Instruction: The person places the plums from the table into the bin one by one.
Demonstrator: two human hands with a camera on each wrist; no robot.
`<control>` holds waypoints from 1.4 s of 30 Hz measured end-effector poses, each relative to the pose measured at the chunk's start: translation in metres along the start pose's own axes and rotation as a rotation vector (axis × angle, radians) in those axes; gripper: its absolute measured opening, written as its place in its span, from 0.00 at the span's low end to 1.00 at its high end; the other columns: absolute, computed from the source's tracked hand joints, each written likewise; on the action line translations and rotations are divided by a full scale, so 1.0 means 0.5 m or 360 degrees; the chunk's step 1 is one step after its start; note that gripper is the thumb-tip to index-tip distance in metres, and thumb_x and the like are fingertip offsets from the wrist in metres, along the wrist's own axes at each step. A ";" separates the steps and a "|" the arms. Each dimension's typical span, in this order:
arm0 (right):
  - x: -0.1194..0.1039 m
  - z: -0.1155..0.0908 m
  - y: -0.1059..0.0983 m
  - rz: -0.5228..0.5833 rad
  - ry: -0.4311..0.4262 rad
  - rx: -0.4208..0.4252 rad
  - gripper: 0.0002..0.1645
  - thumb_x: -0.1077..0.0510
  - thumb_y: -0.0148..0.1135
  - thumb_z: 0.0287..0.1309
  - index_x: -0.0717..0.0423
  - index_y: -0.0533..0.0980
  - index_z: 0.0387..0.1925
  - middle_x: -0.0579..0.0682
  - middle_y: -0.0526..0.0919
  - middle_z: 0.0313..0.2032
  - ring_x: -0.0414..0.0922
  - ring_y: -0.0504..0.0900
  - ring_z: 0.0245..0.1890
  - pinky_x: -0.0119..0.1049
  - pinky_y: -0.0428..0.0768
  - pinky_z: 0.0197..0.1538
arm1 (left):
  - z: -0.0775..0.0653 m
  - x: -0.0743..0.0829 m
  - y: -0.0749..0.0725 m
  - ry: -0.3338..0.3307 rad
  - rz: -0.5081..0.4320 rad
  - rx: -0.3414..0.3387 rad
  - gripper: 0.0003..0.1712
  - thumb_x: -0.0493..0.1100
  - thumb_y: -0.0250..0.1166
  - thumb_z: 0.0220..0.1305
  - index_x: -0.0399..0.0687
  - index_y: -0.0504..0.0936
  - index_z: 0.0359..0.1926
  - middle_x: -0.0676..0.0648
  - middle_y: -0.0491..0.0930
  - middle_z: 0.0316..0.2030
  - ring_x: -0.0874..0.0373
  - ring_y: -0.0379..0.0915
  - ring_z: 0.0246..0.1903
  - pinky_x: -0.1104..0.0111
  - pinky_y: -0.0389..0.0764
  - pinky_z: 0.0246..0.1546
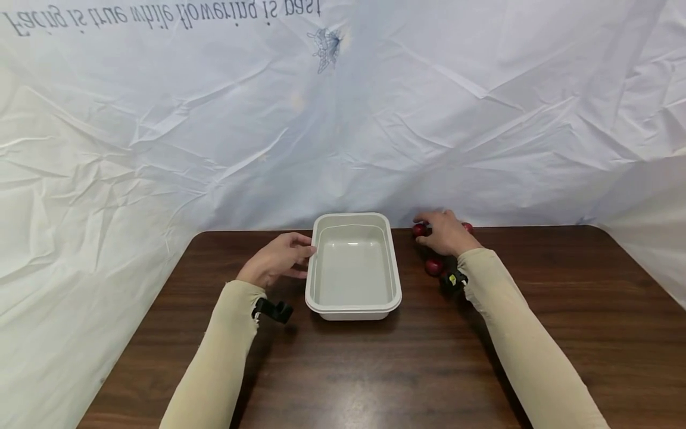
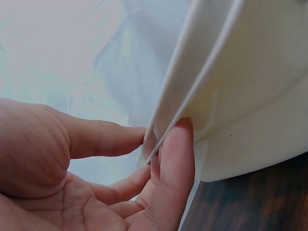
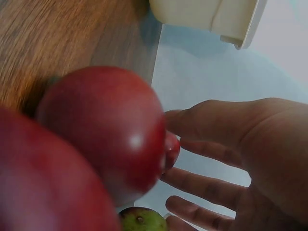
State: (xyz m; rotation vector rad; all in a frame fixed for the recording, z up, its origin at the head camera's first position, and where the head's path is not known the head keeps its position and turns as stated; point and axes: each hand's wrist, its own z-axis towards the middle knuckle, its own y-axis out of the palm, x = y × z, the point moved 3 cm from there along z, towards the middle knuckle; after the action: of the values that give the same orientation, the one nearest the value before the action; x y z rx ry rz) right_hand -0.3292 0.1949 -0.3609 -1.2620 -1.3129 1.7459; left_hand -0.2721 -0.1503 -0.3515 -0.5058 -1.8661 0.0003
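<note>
While a creased white cloth with a line of inverted dark lettering covers the background, a dark brown wooden desk stretches across the lower part of the head view. Two pale beige sleeves reach forward over it. Between the hands, near the desk's far edge, sits an off-white rectangular container, upright with its mouth up; nothing lies inside it. The left hand pinches the container's left rim, the thumb on one side and the fingers on the other. The right hand, well apart from the container, spreads its thumb and fingers around a red fruit near the far edge; whether they touch it I cannot tell. A black wrist device shows at the left cuff. Another red fruit lies just beside the right hand, nearer the person, and a third peeks out behind it. The right wrist view also shows part of a green fruit, reddish on top.
</note>
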 end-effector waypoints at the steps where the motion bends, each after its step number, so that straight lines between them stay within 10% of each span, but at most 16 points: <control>1: 0.000 0.000 0.000 -0.0005 0.0002 0.0002 0.28 0.58 0.66 0.63 0.65 0.75 0.63 0.66 0.81 0.59 0.68 0.71 0.64 0.62 0.63 0.72 | 0.000 0.000 0.000 0.0001 0.0000 0.0000 0.24 0.42 0.58 0.77 0.37 0.67 0.67 0.40 0.78 0.51 0.54 0.78 0.42 0.63 0.89 0.43; 15: 0.002 -0.005 -0.001 -0.0029 0.0130 -0.0032 0.26 0.55 0.66 0.64 0.58 0.76 0.62 0.63 0.83 0.47 0.70 0.72 0.59 0.69 0.72 0.59 | 0.001 0.002 0.000 -0.0002 0.0017 0.0003 0.25 0.43 0.58 0.77 0.38 0.67 0.68 0.39 0.78 0.51 0.53 0.78 0.43 0.62 0.89 0.45; 42: 0.001 -0.004 0.005 -0.0029 0.0159 -0.0079 0.20 0.52 0.66 0.65 0.54 0.79 0.56 0.62 0.84 0.53 0.66 0.77 0.58 0.68 0.68 0.57 | 0.000 -0.003 -0.002 -0.0018 0.0007 0.0003 0.23 0.42 0.58 0.77 0.39 0.67 0.67 0.42 0.78 0.48 0.54 0.79 0.41 0.61 0.89 0.44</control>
State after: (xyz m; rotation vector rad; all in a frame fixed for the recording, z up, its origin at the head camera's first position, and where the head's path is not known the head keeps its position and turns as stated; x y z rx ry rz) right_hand -0.3274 0.1952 -0.3634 -1.3433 -1.3134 1.6254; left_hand -0.2719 -0.1516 -0.3524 -0.5097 -1.8759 0.0079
